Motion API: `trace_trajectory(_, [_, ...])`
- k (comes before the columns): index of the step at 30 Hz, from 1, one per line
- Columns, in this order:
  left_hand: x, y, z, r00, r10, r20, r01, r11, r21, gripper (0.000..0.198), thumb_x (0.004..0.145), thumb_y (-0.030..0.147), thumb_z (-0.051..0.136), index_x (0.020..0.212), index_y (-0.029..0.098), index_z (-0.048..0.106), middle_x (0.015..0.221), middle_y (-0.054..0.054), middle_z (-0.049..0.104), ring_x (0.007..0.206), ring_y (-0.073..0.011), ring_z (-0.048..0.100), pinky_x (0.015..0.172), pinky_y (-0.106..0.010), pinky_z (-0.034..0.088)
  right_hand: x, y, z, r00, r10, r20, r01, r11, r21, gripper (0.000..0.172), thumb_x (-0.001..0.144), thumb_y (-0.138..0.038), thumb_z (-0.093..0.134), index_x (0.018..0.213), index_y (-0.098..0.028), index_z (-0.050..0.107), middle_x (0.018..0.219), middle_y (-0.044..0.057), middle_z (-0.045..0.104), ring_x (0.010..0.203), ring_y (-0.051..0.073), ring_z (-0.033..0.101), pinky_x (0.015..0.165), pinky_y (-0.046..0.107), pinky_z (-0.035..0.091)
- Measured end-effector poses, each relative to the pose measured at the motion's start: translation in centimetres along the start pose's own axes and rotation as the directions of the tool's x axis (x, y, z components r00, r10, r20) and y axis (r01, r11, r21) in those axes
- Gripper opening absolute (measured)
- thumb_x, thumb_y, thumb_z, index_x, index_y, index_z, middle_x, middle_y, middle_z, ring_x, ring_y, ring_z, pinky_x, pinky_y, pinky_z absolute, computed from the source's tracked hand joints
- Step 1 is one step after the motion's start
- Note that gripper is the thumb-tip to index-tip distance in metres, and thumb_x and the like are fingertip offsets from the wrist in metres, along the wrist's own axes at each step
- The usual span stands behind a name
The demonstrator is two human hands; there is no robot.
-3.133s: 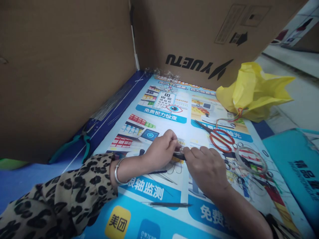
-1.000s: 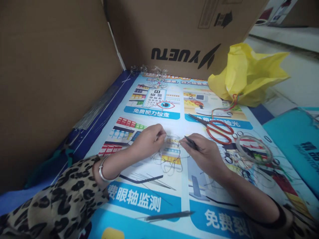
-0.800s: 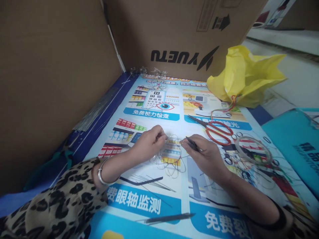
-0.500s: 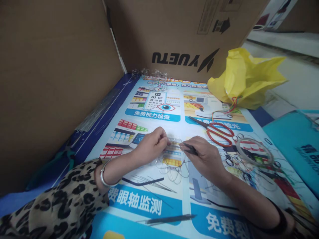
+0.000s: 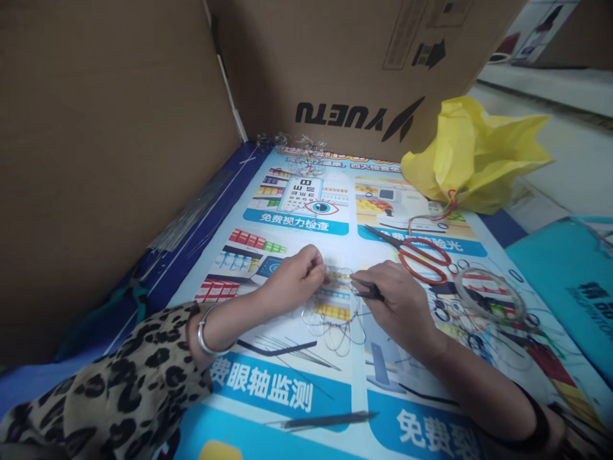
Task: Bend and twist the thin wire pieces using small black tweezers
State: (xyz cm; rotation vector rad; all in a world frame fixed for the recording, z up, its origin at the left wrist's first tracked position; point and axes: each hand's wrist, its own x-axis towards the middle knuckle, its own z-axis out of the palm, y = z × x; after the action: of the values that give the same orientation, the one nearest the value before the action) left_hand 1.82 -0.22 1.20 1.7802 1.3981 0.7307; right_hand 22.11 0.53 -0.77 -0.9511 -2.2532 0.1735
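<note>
My left hand (image 5: pixel 294 279), with a silver bangle and a leopard-print sleeve, is closed in a pinch on a thin wire piece (image 5: pixel 335 313) made of several loops that hangs down onto the printed poster (image 5: pixel 287 217). My right hand (image 5: pixel 397 303) is closed round small dark pliers (image 5: pixel 366 289), whose tip meets the wire just right of my left fingertips. Both hands rest near the middle of the poster.
Red-handled scissors (image 5: pixel 421 255) lie right of my hands, with a clear tape ring (image 5: pixel 488 297) and loose wire rings beyond. A yellow plastic bag (image 5: pixel 479 156) sits at the back right. Cardboard box walls (image 5: pixel 119 128) stand left and behind. A dark thin tool (image 5: pixel 325 420) lies near me.
My hands moved apart from a tight grip, then came close again at the wire loops. The view shifted slightly; nothing else on the poster moved.
</note>
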Motion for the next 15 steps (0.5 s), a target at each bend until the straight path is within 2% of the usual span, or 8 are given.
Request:
trace_trajectory(8, [0.14, -0.13, -0.03, 1.000, -0.010, 0.004, 0.010, 0.999, 0.040, 0.010, 0.082, 0.028, 0.040, 0.076, 0.021, 0.043, 0.075, 0.001, 0.064, 0.067, -0.0132, 0.059, 0.060, -0.025, 0.042, -0.07, 0.43, -0.16, 0.990, -0.139, 0.015, 0.139, 0.976, -0.167, 0.025, 0.069, -0.004, 0.049, 0.086, -0.017, 0.062, 0.074, 0.003, 0.062, 0.073, 0.017, 0.050, 0.070, 0.033, 0.036])
trace_trajectory(15, [0.09, 0.14, -0.17, 1.000, -0.009, 0.025, 0.007, 0.997, 0.081, 0.012, 0.083, 0.029, 0.039, 0.076, 0.021, 0.043, 0.072, 0.001, 0.064, 0.067, -0.0138, 0.058, 0.060, -0.025, 0.040, 0.08, 0.21, -0.37, 0.976, -0.218, -0.010, 0.211, 0.954, -0.213, 0.027, 0.067, -0.003, 0.049, 0.088, -0.016, 0.061, 0.074, 0.004, 0.062, 0.071, 0.017, 0.049, 0.067, 0.034, 0.035])
